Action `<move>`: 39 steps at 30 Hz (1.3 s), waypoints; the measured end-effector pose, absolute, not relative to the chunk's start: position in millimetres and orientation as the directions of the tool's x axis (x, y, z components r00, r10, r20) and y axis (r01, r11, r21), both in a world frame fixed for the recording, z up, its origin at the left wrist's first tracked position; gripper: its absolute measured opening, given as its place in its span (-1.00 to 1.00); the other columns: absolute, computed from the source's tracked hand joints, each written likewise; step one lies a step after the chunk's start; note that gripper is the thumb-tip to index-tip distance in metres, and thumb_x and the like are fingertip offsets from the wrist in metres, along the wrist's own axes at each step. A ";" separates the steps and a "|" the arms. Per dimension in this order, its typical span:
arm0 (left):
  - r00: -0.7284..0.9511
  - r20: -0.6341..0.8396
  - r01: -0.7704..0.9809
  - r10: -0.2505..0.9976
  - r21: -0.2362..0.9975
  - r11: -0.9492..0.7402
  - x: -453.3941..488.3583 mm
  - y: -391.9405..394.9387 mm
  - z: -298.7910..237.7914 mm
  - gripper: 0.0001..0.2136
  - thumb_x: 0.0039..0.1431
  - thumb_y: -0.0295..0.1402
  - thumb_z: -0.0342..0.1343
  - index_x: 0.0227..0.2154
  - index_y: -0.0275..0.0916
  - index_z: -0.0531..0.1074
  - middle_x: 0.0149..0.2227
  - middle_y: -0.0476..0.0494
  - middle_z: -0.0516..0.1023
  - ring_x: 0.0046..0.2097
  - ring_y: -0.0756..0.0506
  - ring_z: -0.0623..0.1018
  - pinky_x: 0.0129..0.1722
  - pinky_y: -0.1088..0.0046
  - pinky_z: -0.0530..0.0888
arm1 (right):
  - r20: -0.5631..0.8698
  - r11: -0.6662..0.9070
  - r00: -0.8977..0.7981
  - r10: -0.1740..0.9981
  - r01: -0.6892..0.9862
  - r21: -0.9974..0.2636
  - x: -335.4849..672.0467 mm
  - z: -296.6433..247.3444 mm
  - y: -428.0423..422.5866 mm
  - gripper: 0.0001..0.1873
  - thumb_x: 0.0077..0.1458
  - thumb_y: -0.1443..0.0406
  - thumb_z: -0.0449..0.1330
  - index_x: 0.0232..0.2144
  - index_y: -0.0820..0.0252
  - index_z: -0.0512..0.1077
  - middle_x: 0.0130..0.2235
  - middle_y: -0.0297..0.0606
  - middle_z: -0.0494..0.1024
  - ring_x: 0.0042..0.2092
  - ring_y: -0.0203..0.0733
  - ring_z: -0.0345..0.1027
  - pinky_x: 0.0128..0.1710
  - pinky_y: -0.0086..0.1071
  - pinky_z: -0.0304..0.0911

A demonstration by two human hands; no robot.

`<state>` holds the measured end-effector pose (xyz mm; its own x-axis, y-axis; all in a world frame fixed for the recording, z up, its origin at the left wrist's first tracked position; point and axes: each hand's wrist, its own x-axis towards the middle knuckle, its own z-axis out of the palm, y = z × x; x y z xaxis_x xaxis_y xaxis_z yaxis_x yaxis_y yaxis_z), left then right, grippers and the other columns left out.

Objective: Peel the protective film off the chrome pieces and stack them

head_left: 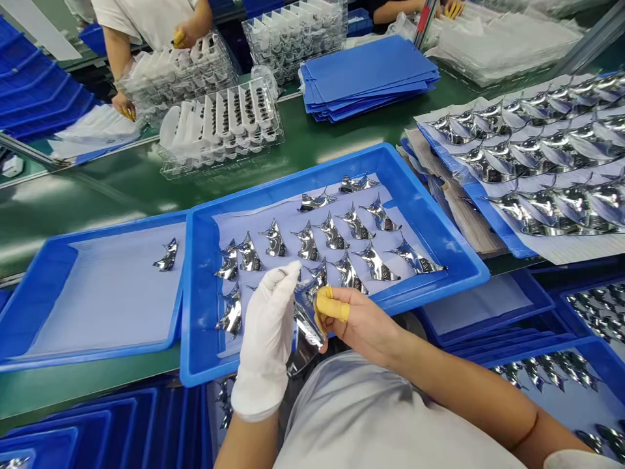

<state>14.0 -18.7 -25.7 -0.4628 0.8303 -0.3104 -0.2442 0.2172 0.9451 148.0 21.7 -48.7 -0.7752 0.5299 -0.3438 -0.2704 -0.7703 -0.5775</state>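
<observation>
My left hand (pixel 266 332), in a white glove, and my right hand (pixel 359 326), bare with yellow finger cots, pinch one shiny silver curved metal piece (pixel 306 311) between them, just above the near rim of a blue tray (pixel 442 238). Several more silver pieces (pixel 332 234) lie spread on a pale sheet inside that tray. To the left a second blue tray (pixel 58 260) holds a single silver piece (pixel 167 255) on its sheet.
At right, stacked blue trays carry several rows of silver pieces (pixel 541 150). Clear plastic trays of small parts (pixel 219 124) and a stack of blue sheets (pixel 368 75) sit across the green belt. Another person's hands (pixel 123 104) work at the far left. More blue trays (pixel 97 423) lie below.
</observation>
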 end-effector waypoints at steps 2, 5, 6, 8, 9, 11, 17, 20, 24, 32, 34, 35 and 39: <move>-0.424 -0.293 -0.243 0.857 0.948 0.204 13.3 -20.7 -23.1 -0.76 0.20 -0.25 0.20 -0.09 -0.11 0.57 0.02 -0.04 0.58 0.10 -0.10 0.52 0.12 0.39 0.43 | -0.322 -0.733 -0.766 0.557 -0.270 -0.624 149.6 -48.5 22.3 -0.67 0.02 0.15 0.39 -0.52 0.25 0.39 -0.55 -0.41 0.40 -0.53 -0.38 0.32 -0.50 -0.49 0.31; -0.374 -0.284 -0.243 0.883 0.949 0.202 11.9 -24.3 -22.7 -0.67 0.25 -0.19 0.15 0.03 -0.10 0.54 0.10 -0.07 0.55 0.12 -0.15 0.52 0.13 0.38 0.43 | -0.283 -0.689 -0.764 0.579 -0.273 -0.672 150.7 -48.8 22.7 -0.67 0.01 0.18 0.41 -0.52 0.24 0.38 -0.53 -0.45 0.41 -0.56 -0.39 0.36 -0.50 -0.48 0.31; -0.367 -0.297 -0.254 0.882 0.944 0.212 11.6 -25.5 -23.3 -0.66 0.25 -0.18 0.15 0.05 -0.09 0.53 0.09 -0.07 0.55 0.04 -0.14 0.56 0.06 0.40 0.48 | -0.272 -0.679 -0.766 0.583 -0.275 -0.681 150.7 -48.5 22.7 -0.66 0.00 0.17 0.41 -0.52 0.24 0.38 -0.51 -0.45 0.42 -0.55 -0.39 0.37 -0.49 -0.47 0.31; -0.354 -0.338 -0.306 0.872 0.923 0.233 11.6 -27.6 -25.4 -0.63 0.24 -0.16 0.15 0.08 -0.08 0.51 0.00 -0.10 0.60 -0.21 -0.08 0.63 -0.21 0.47 0.57 | -0.257 -0.667 -0.773 0.580 -0.270 -0.694 150.5 -47.0 22.7 -0.65 0.01 0.15 0.41 -0.52 0.25 0.38 -0.49 -0.44 0.44 -0.54 -0.37 0.40 -0.48 -0.45 0.31; -0.333 -0.365 -0.352 0.869 0.904 0.244 11.8 -28.6 -26.7 -0.61 0.25 -0.15 0.14 0.11 -0.07 0.49 -0.08 -0.10 0.63 -0.35 -0.04 0.62 -0.37 0.49 0.56 | -0.252 -0.663 -0.777 0.577 -0.266 -0.700 150.4 -45.8 22.7 -0.65 0.02 0.15 0.40 -0.52 0.25 0.38 -0.49 -0.44 0.44 -0.54 -0.35 0.41 -0.46 -0.45 0.31; -0.269 -0.418 -0.460 0.868 0.847 0.266 12.2 -30.1 -29.0 -0.56 0.24 -0.13 0.12 0.16 -0.07 0.44 -0.30 -0.06 0.63 -0.59 0.02 0.50 -0.63 0.51 0.46 | -0.241 -0.652 -0.787 0.568 -0.252 -0.715 150.4 -43.0 22.6 -0.66 0.03 0.15 0.39 -0.52 0.25 0.39 -0.51 -0.43 0.44 -0.52 -0.35 0.41 -0.44 -0.44 0.30; 0.022 -0.558 -0.592 0.830 0.662 0.460 11.7 -27.7 -32.0 -0.47 0.11 -0.07 0.19 0.11 -0.21 0.48 -0.68 -0.02 0.45 -0.75 -0.04 0.36 -0.83 0.51 0.24 | -0.254 -0.672 -0.804 0.537 -0.227 -0.705 149.6 -37.4 19.7 -0.67 -0.05 0.16 0.44 -0.53 0.26 0.43 -0.51 -0.41 0.46 -0.48 -0.38 0.35 -0.37 -0.43 0.34; 0.036 -0.567 -0.617 0.823 0.635 0.464 13.4 -24.1 -33.9 -0.53 0.09 -0.08 0.20 -0.01 -0.25 0.56 -0.74 0.00 0.36 -0.75 0.00 0.30 -0.81 0.52 0.22 | -0.262 -0.688 -0.801 0.538 -0.238 -0.685 148.6 -37.4 17.0 -0.67 -0.07 0.19 0.45 -0.55 0.26 0.41 -0.52 -0.43 0.44 -0.50 -0.40 0.32 -0.40 -0.45 0.33; 0.018 -0.579 -0.636 0.815 0.622 0.456 15.9 -22.6 -35.1 -0.58 0.06 -0.08 0.23 -0.08 -0.22 0.59 -0.67 -0.01 0.41 -0.73 0.01 0.32 -0.80 0.51 0.25 | -0.231 -0.686 -0.818 0.527 -0.248 -0.684 149.5 -38.3 16.8 -0.69 -0.05 0.21 0.44 -0.53 0.26 0.41 -0.52 -0.41 0.47 -0.49 -0.38 0.36 -0.40 -0.46 0.33; -0.277 -0.417 -0.543 0.866 0.811 0.217 12.0 -29.0 -32.5 -0.68 0.14 -0.18 0.24 -0.05 -0.14 0.58 -0.35 -0.08 0.60 -0.33 -0.08 0.61 -0.37 0.48 0.56 | -0.214 -0.672 -0.841 0.498 -0.218 -0.708 156.0 -45.0 21.3 -0.62 -0.01 0.09 0.41 -0.49 0.25 0.40 -0.52 -0.42 0.44 -0.52 -0.39 0.32 -0.44 -0.46 0.28; -0.384 -0.305 -0.439 0.871 0.891 0.119 8.2 -33.4 -34.6 -0.71 0.16 -0.23 0.24 -0.06 -0.12 0.58 -0.26 -0.09 0.62 -0.24 -0.08 0.61 -0.27 0.50 0.56 | -0.195 -0.633 -0.838 0.510 -0.212 -0.744 156.2 -49.2 22.8 -0.60 -0.02 0.06 0.41 -0.50 0.25 0.40 -0.52 -0.40 0.43 -0.48 -0.38 0.32 -0.40 -0.45 0.28; -0.416 -0.248 -0.392 0.875 0.917 0.074 6.2 -35.9 -35.5 -0.72 0.16 -0.25 0.24 -0.06 -0.11 0.58 -0.22 -0.08 0.62 -0.22 -0.08 0.61 -0.23 0.49 0.56 | -0.176 -0.606 -0.835 0.521 -0.217 -0.765 156.0 -51.5 23.9 -0.59 -0.01 0.06 0.41 -0.51 0.26 0.40 -0.51 -0.40 0.43 -0.46 -0.38 0.31 -0.37 -0.44 0.27; -0.415 0.000 -0.177 0.910 0.981 -0.081 -0.6 -45.5 -34.4 -0.75 0.12 -0.33 0.28 -0.11 -0.12 0.58 -0.16 -0.08 0.61 -0.08 -0.14 0.59 -0.03 0.38 0.54 | -0.075 -0.507 -0.825 0.560 -0.270 -0.818 153.8 -62.1 28.7 -0.59 -0.02 0.05 0.41 -0.51 0.26 0.41 -0.47 -0.39 0.39 -0.41 -0.37 0.26 -0.29 -0.42 0.27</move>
<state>-0.6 -45.5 -34.4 -0.4150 0.9098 -0.0003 -0.1774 -0.0806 0.9808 153.8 28.7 -62.1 -0.8252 0.5599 -0.0747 -0.2700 -0.5071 -0.8185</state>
